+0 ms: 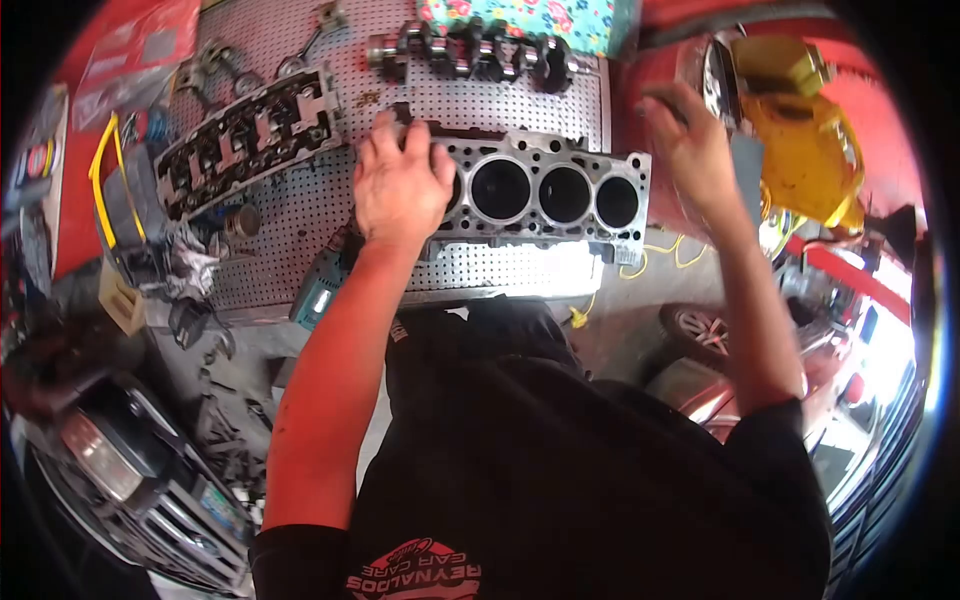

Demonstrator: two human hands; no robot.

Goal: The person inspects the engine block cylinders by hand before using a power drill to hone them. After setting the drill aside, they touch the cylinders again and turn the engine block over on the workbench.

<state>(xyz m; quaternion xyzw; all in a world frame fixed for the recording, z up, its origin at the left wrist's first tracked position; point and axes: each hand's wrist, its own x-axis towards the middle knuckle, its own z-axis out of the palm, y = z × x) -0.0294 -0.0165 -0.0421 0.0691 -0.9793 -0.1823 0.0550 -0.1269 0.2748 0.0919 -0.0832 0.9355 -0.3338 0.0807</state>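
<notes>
An engine block [535, 215] lies on the perforated metal bench top with its round cylinder bores facing up. My left hand [400, 185] rests on the block's left end, fingers spread, covering part of one bore. Past the block's right end, my right hand [695, 140] is raised in the air. Its fingers are loosely bent and apart, slightly blurred, and I see nothing in them. A cylinder head [250, 140] sits to the left of the block. Behind the block lies a crankshaft [480, 55].
Several piston rods [225, 70] lie behind the cylinder head. A teal power tool [318, 290] sits at the bench's front edge. A flowered cloth [540, 22] is at the back, and a yellow container [805, 150] stands at right. Yellow cord [680, 250] hangs beside the bench.
</notes>
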